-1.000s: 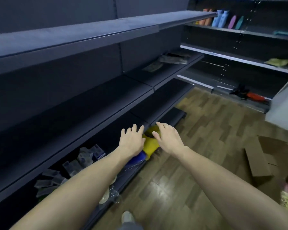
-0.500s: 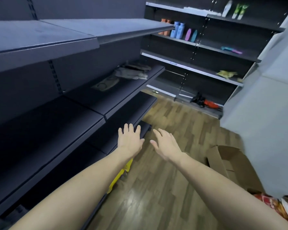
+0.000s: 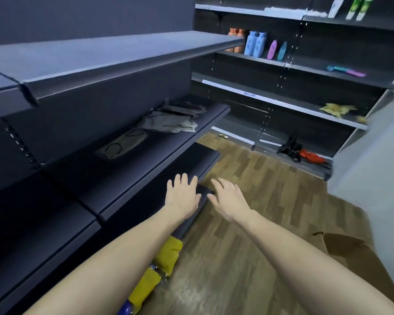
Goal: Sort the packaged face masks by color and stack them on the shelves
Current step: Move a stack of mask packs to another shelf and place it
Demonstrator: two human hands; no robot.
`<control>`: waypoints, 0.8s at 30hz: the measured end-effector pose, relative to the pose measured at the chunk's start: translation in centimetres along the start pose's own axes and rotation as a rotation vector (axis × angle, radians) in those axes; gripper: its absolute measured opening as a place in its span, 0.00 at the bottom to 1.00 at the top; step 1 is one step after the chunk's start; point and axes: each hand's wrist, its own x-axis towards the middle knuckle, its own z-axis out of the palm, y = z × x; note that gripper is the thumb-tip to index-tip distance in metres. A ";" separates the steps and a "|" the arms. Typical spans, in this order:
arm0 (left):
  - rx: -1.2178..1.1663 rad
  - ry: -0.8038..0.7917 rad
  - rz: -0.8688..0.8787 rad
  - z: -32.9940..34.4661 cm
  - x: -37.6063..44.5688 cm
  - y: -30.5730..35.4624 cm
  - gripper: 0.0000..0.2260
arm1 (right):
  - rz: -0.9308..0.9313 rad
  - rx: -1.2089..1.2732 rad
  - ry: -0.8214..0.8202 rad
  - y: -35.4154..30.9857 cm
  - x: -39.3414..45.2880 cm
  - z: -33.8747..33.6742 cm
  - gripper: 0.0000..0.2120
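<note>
Two hands, left hand and right hand, reach forward empty with fingers spread. Grey packaged masks lie on the dark shelf at eleven o'clock; yellow packages sit at six o'clock.

No readable text, labels or numbers anywhere; shelf-edge strip label too blurred.

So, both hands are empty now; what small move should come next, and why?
Probably lower the left hand back to the yellow packs on the bottom shelf and grip one. Both it and the right hand hover open, holding nothing, while the grey masks already lie on the middle shelf.
</note>
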 end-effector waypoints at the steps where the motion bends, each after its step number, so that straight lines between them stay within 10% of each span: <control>1: -0.007 -0.004 -0.028 0.1 1.5 0.4 0.29 | -0.022 0.001 -0.008 0.9 1.7 -0.3 0.29; 24: -0.087 0.105 -0.473 0.3 28.9 -3.6 0.24 | -0.534 0.027 0.011 3.5 32.9 -2.6 0.27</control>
